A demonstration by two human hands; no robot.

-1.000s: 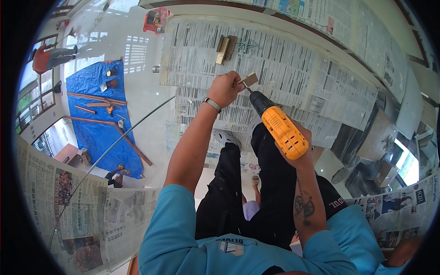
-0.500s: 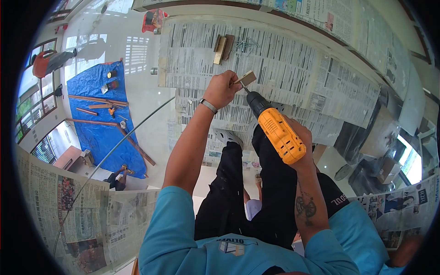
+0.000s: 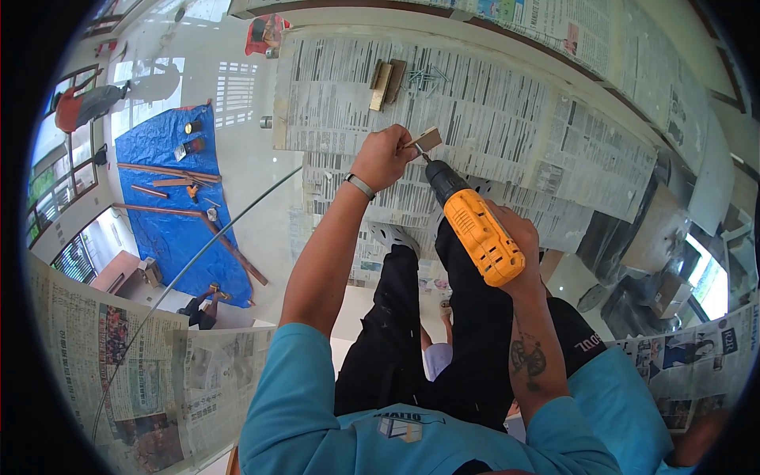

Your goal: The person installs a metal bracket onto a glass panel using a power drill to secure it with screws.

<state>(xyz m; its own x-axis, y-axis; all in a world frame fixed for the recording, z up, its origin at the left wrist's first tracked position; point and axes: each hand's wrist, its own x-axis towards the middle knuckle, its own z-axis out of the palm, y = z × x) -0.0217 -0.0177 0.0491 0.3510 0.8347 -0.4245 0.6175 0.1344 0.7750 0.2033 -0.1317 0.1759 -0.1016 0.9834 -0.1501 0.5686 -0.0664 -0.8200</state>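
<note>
The left hand (image 3: 384,161) has its fingers brought together on the near end of a small wood block (image 3: 428,140). The thumb and the index finger form the pinch; the other fingers are folded and partly hidden.

The right hand (image 3: 516,240) is closed about the yellow drill (image 3: 481,236). Its grip is largely hidden beneath the drill body, so the position of the trigger finger cannot be told.

The block is held in the air above the newspaper (image 3: 491,127), between the left fingers and the drill. It is rectangular, pale brown and tilted, with its free end directed up and to the right in the view. A thin metal shaft (image 3: 424,154) runs from the black chuck (image 3: 444,179) toward the block, close to the left fingertips. Whether it is a bit alone or a bit with a screw cannot be told.

On the newspaper, beyond the block, lie several wood pieces (image 3: 385,85) set side by side. A loose pile of screws (image 3: 426,77) lies just beside them, to the right.

Containers: two cans (image 3: 193,127) stand or lie on the blue tarp (image 3: 170,265), near long boards (image 3: 229,247). A small can (image 3: 266,123) is beside the newspaper's left edge. The contents are too small to tell.
</note>
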